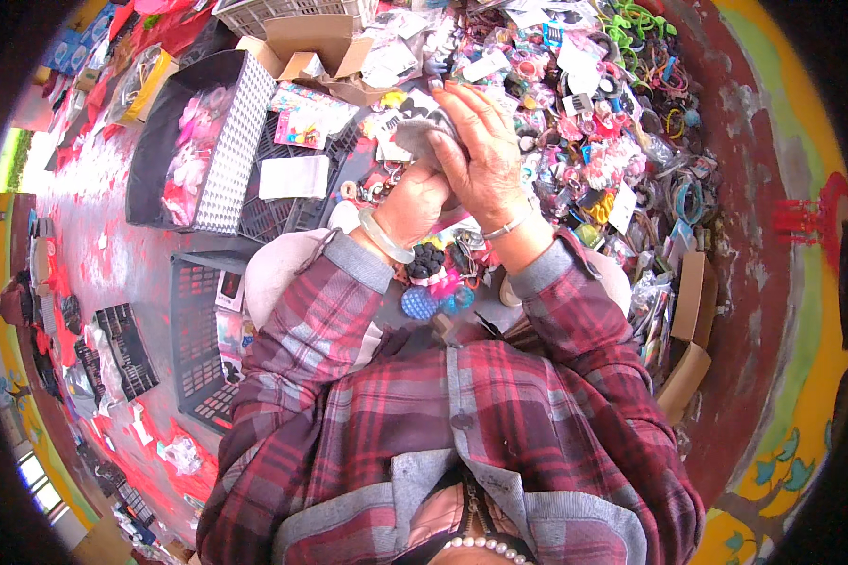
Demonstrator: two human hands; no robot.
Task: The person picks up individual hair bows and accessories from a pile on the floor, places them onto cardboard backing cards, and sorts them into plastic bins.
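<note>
Both my hands are raised in front of me over a heap of small accessories (556, 122). My left hand (413, 205) is closed round the lower end of a soft grey cloth piece (418, 134) with black and white at its top; its exact kind does not show. My right hand (485, 155) presses against the same piece from the right, thumb bent over it and fingers stretched upward. Part of the cloth is hidden behind the right palm. Below the hands, between my knees, lie black hair ties (428, 260) and a blue dotted round thing (419, 303).
At left stands a black bin with a checked side (236, 141), holding pink items. A dark plastic crate (198, 339) is beside my left knee. White packets (294, 177) lie on another crate. An open cardboard box (320, 56) sits beyond; cardboard flaps (695, 297) stand at right.
</note>
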